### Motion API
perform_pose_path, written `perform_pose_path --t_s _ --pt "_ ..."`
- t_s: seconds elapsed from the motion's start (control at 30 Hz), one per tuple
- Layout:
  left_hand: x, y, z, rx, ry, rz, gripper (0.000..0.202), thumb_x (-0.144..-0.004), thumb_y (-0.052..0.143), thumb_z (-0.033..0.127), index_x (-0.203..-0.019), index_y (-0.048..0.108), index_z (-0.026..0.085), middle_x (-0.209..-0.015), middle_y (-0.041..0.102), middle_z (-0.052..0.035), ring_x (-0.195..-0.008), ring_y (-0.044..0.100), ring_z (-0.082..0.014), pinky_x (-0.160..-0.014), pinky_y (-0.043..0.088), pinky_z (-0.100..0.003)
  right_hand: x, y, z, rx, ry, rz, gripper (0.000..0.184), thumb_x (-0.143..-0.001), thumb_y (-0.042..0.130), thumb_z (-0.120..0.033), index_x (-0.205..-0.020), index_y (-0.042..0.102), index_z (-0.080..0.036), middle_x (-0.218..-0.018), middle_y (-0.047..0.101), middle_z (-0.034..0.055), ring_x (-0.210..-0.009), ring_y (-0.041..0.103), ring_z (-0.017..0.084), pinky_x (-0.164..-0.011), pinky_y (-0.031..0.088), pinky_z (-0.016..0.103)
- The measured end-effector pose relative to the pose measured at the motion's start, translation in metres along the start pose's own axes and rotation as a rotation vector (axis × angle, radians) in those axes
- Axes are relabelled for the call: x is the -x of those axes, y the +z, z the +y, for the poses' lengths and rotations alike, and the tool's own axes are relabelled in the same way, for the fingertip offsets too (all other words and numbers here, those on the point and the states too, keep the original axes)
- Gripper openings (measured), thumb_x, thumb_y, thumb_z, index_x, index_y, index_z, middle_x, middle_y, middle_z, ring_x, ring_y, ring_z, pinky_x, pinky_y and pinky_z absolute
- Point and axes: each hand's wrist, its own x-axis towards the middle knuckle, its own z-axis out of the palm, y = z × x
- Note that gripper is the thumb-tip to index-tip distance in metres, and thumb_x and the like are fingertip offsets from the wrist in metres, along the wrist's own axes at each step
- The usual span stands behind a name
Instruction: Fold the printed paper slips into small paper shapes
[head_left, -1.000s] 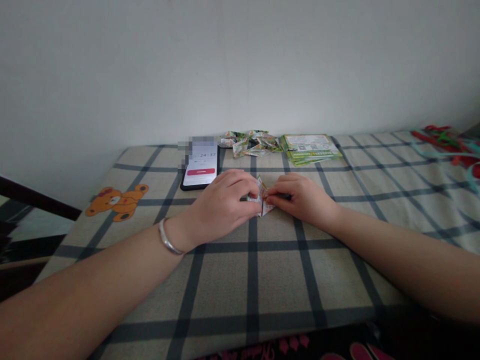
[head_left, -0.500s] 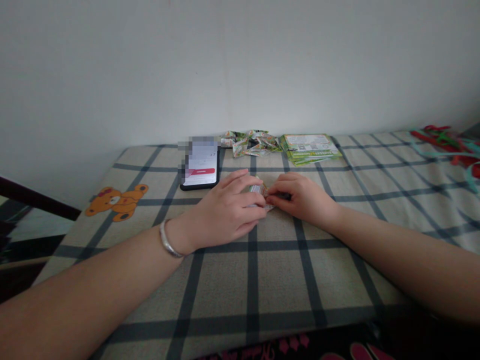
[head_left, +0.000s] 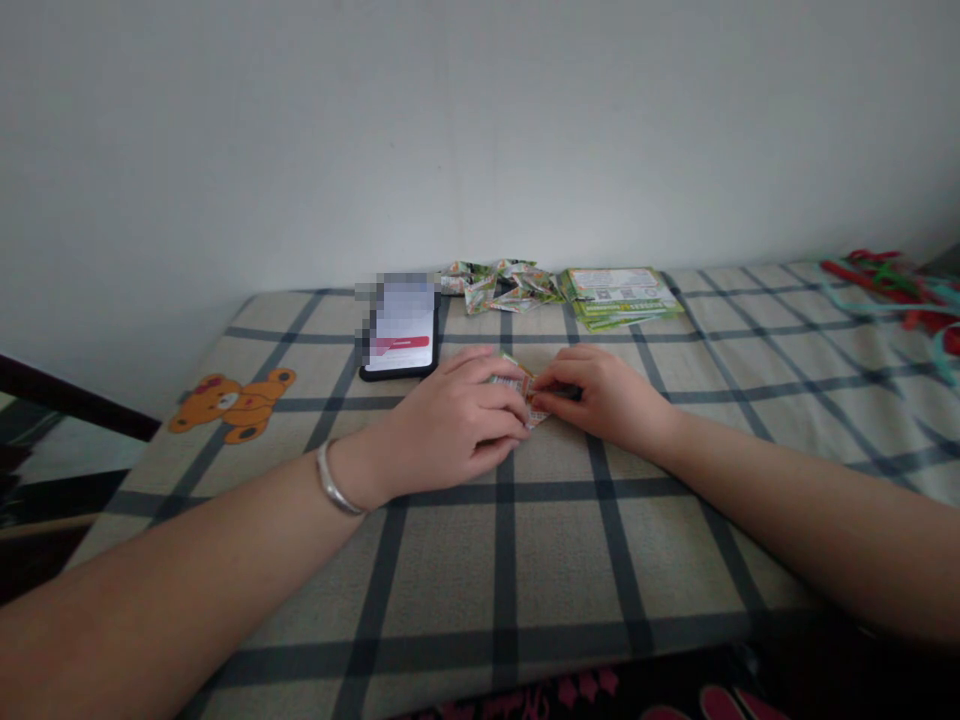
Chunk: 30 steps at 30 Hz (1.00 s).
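A small folded piece of printed paper point(head_left: 520, 385) lies on the checked cloth of the table point(head_left: 547, 560), mostly covered by my fingers. My left hand point(head_left: 442, 425), a silver bangle on its wrist, rests over the paper's left side with curled fingers pressing it down. My right hand point(head_left: 600, 395) pinches the paper's right edge between thumb and fingertips. Both hands touch the paper and meet over it.
A phone point(head_left: 401, 330) with a lit screen lies just behind my left hand. Several folded paper pieces point(head_left: 502, 285) and a stack of green printed sheets point(head_left: 619, 295) sit by the wall. Red and teal strips point(head_left: 900, 285) lie far right. A bear print point(head_left: 232, 400) marks the cloth.
The paper stood up between my fingertips a second ago; now my left hand has laid it flat and presses on it. My right hand has hardly moved.
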Motion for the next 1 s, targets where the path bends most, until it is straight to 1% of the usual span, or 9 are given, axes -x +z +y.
perform_pose_path --t_s 0.13,0.33,0.5,0.6,0.7,0.8,1.0 --pt "0.0012 0.0009 -0.0007 -0.046 0.009 -0.010 0.016 -0.089 0.056 0.018 -0.095 0.070 0.024 -0.101 0.072 0.0011 -0.116 0.056 -0.0216 -0.114 0.031 -0.050 -0.0002 -0.0006 -0.0008 0.018 0.009 -0.005 0.012 -0.088 0.063 -0.027 -0.086 0.070 -0.018 -0.081 0.067 0.0031 -0.079 0.057 0.016 -0.072 0.041 0.028" --pt "0.0024 0.0013 -0.0047 -0.017 0.041 -0.020 0.020 -0.091 0.050 0.017 -0.095 0.069 0.022 -0.105 0.072 0.0001 -0.102 0.064 -0.0159 -0.113 0.033 -0.048 0.0012 -0.0008 -0.0001 0.017 0.030 -0.015 0.010 -0.086 0.063 -0.026 -0.084 0.068 -0.017 -0.080 0.067 0.0035 -0.078 0.057 0.016 -0.072 0.041 0.028" --pt "0.0032 0.0030 -0.0047 -0.013 0.013 0.016 0.022 -0.091 0.049 0.015 -0.098 0.068 0.021 -0.100 0.073 0.0001 -0.096 0.066 -0.0150 -0.112 0.036 -0.047 0.0018 -0.0014 -0.0008 0.017 0.025 -0.024 0.010 -0.086 0.063 -0.025 -0.083 0.068 -0.017 -0.078 0.067 0.0036 -0.078 0.056 0.016 -0.071 0.040 0.027" --pt "0.0038 0.0040 -0.0052 -0.018 0.013 0.027 0.022 -0.090 0.050 0.014 -0.102 0.068 0.021 -0.101 0.073 0.0004 -0.096 0.067 -0.0155 -0.110 0.038 -0.047 0.0018 -0.0014 -0.0007 0.015 0.022 -0.023 0.009 -0.086 0.063 -0.024 -0.083 0.069 -0.017 -0.078 0.066 0.0031 -0.076 0.056 0.015 -0.070 0.039 0.027" --pt "0.0044 0.0039 -0.0066 -0.029 0.049 0.005 0.024 -0.091 0.049 0.016 -0.107 0.067 0.022 -0.107 0.072 -0.0009 -0.101 0.066 -0.0163 -0.110 0.037 -0.050 0.0017 -0.0007 0.0003 0.008 0.022 -0.011 0.009 -0.086 0.064 -0.024 -0.083 0.069 -0.017 -0.077 0.066 0.0025 -0.075 0.055 0.015 -0.069 0.039 0.026" --pt "0.0051 0.0031 -0.0076 -0.041 0.072 -0.019 0.025 -0.092 0.049 0.017 -0.106 0.068 0.024 -0.108 0.072 -0.0015 -0.103 0.065 -0.0164 -0.111 0.035 -0.051 0.0014 0.0001 0.0014 0.002 0.022 -0.007 0.009 -0.085 0.065 -0.024 -0.083 0.069 -0.017 -0.076 0.066 0.0021 -0.076 0.055 0.014 -0.070 0.039 0.025" --pt "0.0049 0.0018 -0.0071 -0.049 0.073 -0.011 0.025 -0.092 0.049 0.017 -0.106 0.068 0.023 -0.106 0.072 -0.0019 -0.101 0.066 -0.0168 -0.110 0.037 -0.049 0.0007 0.0003 -0.0003 0.000 0.056 -0.001 0.009 -0.084 0.065 -0.023 -0.079 0.068 -0.017 -0.074 0.065 0.0018 -0.072 0.055 0.014 -0.067 0.039 0.025"
